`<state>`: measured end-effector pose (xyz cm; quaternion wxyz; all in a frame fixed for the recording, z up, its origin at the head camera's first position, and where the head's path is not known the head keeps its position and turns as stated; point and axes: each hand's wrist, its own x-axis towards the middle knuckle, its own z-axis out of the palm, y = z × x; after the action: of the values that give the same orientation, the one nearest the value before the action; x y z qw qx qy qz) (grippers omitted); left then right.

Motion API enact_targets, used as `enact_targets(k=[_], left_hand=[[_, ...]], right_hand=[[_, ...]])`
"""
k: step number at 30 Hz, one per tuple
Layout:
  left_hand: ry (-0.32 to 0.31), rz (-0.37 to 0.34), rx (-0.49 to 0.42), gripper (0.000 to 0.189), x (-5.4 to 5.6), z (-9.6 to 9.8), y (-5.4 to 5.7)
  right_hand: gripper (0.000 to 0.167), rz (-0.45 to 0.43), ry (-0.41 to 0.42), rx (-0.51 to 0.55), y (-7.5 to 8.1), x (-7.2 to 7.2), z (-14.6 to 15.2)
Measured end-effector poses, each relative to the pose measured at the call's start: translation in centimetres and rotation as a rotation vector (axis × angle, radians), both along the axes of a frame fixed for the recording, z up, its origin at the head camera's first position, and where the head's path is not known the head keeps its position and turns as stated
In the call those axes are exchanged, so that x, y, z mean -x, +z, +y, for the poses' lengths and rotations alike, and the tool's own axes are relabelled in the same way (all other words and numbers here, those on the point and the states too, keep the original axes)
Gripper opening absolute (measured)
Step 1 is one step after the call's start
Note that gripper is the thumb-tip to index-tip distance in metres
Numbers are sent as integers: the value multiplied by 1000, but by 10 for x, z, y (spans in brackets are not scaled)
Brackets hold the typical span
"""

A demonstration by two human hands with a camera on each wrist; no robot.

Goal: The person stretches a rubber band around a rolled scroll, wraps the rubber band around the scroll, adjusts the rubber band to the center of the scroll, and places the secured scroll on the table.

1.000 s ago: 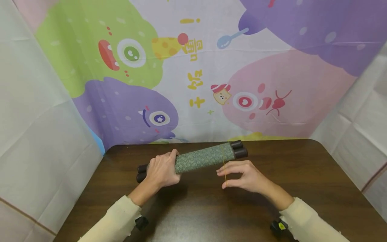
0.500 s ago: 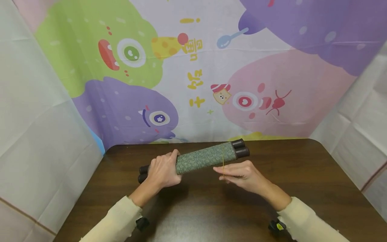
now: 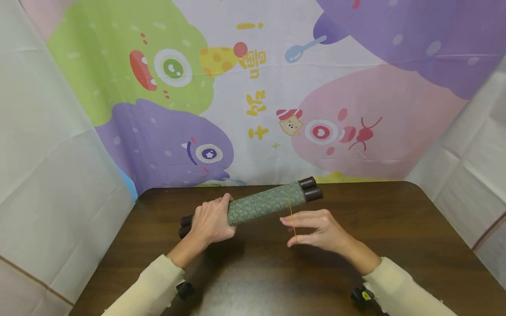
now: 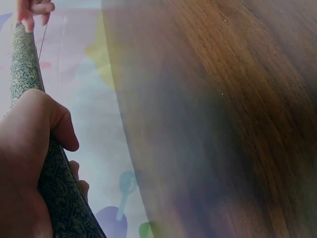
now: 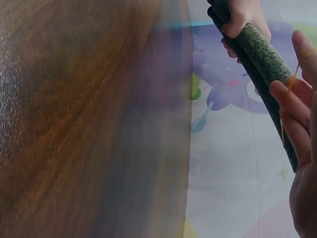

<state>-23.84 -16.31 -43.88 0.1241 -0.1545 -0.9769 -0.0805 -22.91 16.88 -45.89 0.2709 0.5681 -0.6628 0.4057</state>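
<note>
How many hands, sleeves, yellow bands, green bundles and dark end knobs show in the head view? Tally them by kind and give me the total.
Left hand and right hand: 2
Sleeves: 2
Yellow band: 1
Green bundle: 1
Dark end knobs: 4, two at each end
Total: 10

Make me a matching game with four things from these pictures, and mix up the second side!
Things:
1. scroll
2. rubber band
3. left hand
4. table

Clues:
A. dark brown, with wood grain
B. gripping something, fingers wrapped around it
C. green-patterned, with dark knobs at its ends
D. thin and yellowish, stretched by the right hand

Right pairs: 1-C, 2-D, 3-B, 4-A
</note>
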Motion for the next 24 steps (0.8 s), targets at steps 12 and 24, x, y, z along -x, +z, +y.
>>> enact_targets(k=[12, 24], left_hand=[[16, -28, 20, 70, 2, 1, 0], [6, -17, 14, 70, 1, 1, 2]], right_hand=[[45, 253, 47, 2, -5, 1, -13], [57, 235, 35, -132, -1, -7, -10]])
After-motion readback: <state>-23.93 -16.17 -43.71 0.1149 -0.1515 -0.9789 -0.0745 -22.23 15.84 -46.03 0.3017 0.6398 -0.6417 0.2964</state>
